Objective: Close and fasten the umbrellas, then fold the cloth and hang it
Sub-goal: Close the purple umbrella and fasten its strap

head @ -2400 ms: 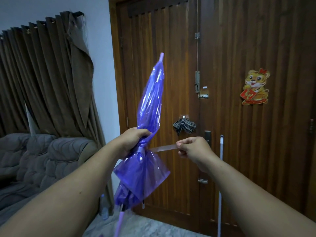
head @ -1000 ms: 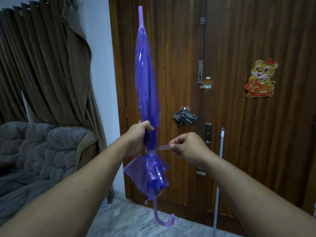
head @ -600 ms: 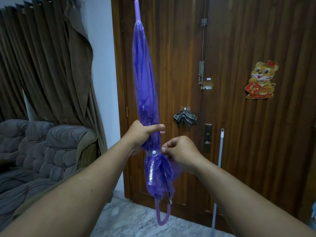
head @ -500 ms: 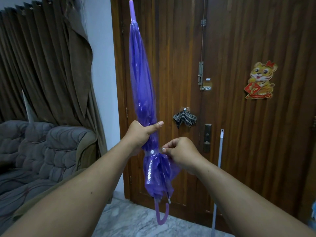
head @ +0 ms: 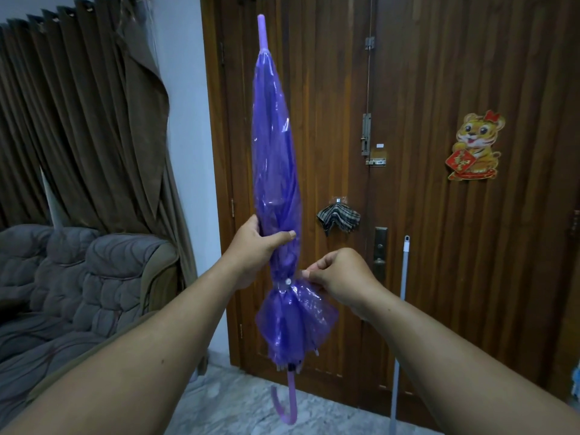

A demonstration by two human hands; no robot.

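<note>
Head view shows the purple umbrella (head: pixel 275 171) held upright in front of the wooden door (head: pixel 439 89), tip up and hooked handle (head: pixel 284 409) hanging just above the marble floor (head: pixel 251 412). Its canopy is collapsed and gathered tight at the waist, where a clear strap (head: pixel 293 279) wraps round and a small white snap (head: pixel 287 281) shows. The left hand (head: pixel 255 246) grips the rolled canopy just above that band, thumb laid across the front. The right hand (head: pixel 335 274) pinches the strap's end at the band with curled fingertips. I judge this umbrella closed and its fastening nearly or just done; whether the snap has actually caught cannot be told from here. A checked cloth (head: pixel 338 216) hangs bunched from a hook on the door, so the folding and rehanging look to be left. No second umbrella is in sight. A pale pole (head: pixel 399 324) leans against the door, its foot cut off by the frame edge. The right fingertips hide the strap's end, and the ribs' tips under the flared skirt are hard to make out
</note>
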